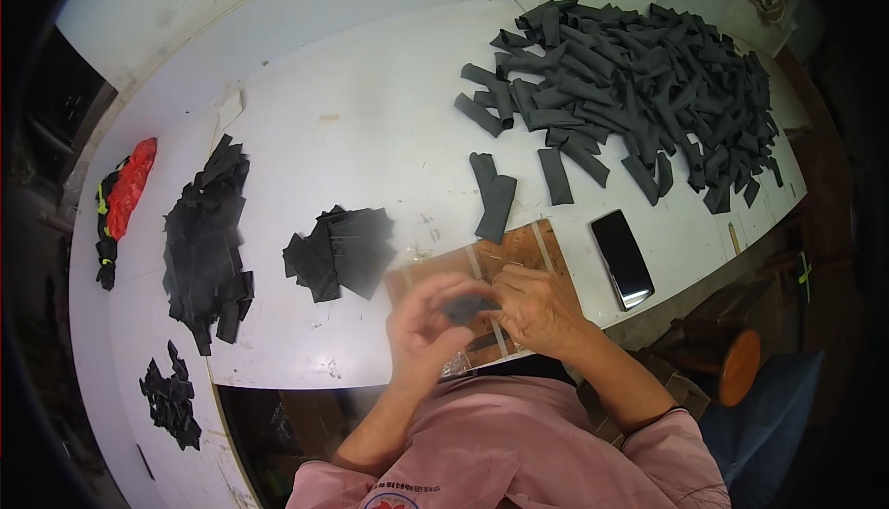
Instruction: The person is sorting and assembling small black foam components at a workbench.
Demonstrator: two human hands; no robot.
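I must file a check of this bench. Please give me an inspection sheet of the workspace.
Surface: white worktable, small brown wooden board at its near edge.
Job's things: small dark fabric piece held over the board.
Clutter: large heap of dark grey fabric strips; flat black cloth stacks; black smartphone; red-and-black bundle.
Grippers: left hand and right hand both pinch the piece.
Cables: nothing seen.
Surroundings: round orange stool.

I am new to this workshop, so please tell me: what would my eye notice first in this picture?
First, the big heap of dark grey fabric strips at the far right of the white table. Next, close to the person, the left hand and right hand together pinch one small dark piece above a wooden board. Flat black fabric stacks lie to the left, and a phone to the right.
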